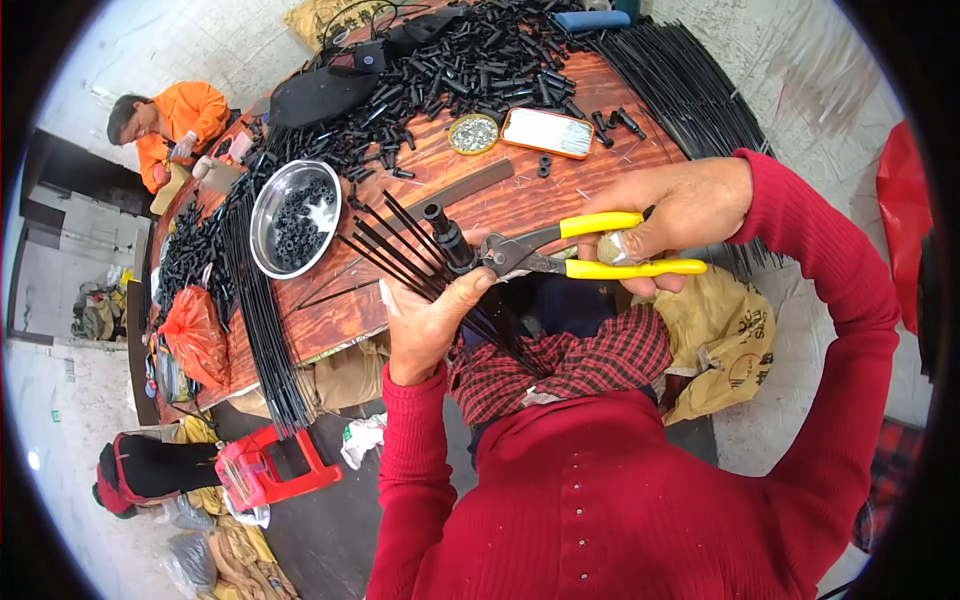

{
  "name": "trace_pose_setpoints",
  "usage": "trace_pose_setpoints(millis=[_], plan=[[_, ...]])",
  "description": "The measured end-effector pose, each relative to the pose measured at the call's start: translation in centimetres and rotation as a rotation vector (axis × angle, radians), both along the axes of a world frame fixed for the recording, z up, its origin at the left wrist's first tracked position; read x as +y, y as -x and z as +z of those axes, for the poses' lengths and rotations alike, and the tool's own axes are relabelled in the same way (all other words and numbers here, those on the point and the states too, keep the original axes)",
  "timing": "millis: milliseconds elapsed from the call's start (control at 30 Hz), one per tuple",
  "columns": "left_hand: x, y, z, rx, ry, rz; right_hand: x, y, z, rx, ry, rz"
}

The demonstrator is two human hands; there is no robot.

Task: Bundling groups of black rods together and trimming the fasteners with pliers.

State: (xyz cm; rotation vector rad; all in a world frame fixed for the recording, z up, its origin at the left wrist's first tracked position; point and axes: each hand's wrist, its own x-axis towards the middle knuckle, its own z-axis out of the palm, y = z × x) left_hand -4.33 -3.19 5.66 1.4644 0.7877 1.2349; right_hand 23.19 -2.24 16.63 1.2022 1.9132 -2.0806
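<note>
My left hand (422, 328) is wrapped round a bundle of thin black rods (392, 262) that slant down toward my lap. A short black tubular fitting (450, 240) with a ridged neck stands upright at that hand's thumb and fingers. My right hand (690, 203) grips yellow-handled pliers (605, 224), with tape on its thumb. The handles are spread apart. The metal jaws meet the side of the fitting beside my left thumb; what exactly they pinch is hidden.
On the wooden table (600, 90) lie a heap of black fittings (460, 70), a steel bowl (258, 225) of small black rings, a round tin (473, 134), a tray of thin pins (548, 133) and long rod bundles (262, 320). Another person (190, 110) in orange sits at the far left.
</note>
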Motion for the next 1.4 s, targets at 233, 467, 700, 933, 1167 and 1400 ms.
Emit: trace_pose_setpoints(millis=[233,467,700,933,1167,1400], plan=[[0.2,0.4,-0.1,-0.01,0.058,-0.016,-1.6,0.4,-2.5,0.1,0.001,-0.098],[0.2,0.7,-0.5,-0.021,0.045,-0.047,-3.8,1.2,-3.8,0.116,0.013,-0.229],[0.5,1.1,-1.1,-0.056,0.112,-0.01,-4.4,0.8,-6.4,0.29,0.224,-0.366],[1.2,2.1,-1.8,-0.102,0.117,-0.048,-4.1,0.9,-6.5,0.189,-0.176,-0.376],[1.2,1.9,-1.5,-0.11,0.161,-0.094,-3.9,2.4,-6.1,0.242,-0.372,-0.424],[0.6,1.1,-0.9,-0.111,0.128,-0.06,-3.4,6.1,-8.3,0.274,-0.949,-0.571]])
